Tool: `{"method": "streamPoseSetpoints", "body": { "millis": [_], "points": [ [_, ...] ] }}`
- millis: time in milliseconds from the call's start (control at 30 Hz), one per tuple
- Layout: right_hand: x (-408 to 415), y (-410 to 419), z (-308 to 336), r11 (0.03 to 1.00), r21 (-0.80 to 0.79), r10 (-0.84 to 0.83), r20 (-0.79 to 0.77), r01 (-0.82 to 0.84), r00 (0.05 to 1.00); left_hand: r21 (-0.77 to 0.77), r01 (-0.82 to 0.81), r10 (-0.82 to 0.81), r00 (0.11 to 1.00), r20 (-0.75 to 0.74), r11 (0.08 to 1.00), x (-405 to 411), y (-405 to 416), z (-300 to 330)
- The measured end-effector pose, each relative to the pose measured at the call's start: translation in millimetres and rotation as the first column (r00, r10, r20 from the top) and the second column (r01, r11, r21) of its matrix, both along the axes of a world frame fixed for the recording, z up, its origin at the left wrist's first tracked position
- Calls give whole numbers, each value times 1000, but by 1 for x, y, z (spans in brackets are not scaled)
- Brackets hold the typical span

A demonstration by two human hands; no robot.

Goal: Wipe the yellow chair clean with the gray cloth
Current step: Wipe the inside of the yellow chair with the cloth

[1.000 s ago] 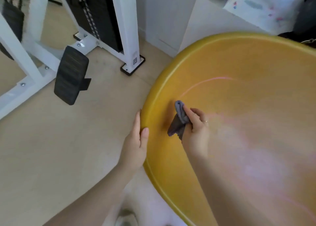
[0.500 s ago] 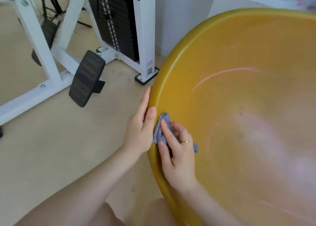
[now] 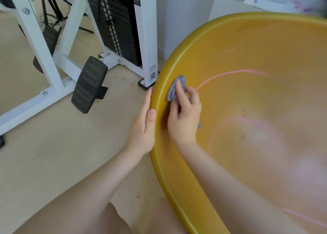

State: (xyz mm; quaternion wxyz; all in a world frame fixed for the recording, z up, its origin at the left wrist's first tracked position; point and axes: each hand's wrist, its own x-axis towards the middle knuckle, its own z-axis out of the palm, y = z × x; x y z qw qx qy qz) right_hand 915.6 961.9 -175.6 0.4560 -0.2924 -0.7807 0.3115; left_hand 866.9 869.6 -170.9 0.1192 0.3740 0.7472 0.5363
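Her left hand (image 3: 144, 125) lies flat, fingers straight, against the yellow chair (image 3: 256, 101) rim; just inside it, the right hand (image 3: 184, 117) pinches the gray cloth (image 3: 176, 88) against the shell.

You get bright, even daylight with soft shadows. A pale glare washes out the yellow chair (image 3: 265, 101) at lower right. Your wide lens bends the edges, and the top right corner blurs.
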Motion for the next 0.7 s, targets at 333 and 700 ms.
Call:
{"method": "streamPoseSetpoints", "body": {
  "millis": [333,700],
  "points": [
    [3,-11,10,995,38,93,-43,-91,995,149,17,-55,965,257,989,-29,43,55],
    [-25,23,27,993,10,-118,-114,120,986,66,-8,6,999,34,998,-23,44,46]
  ]
}}
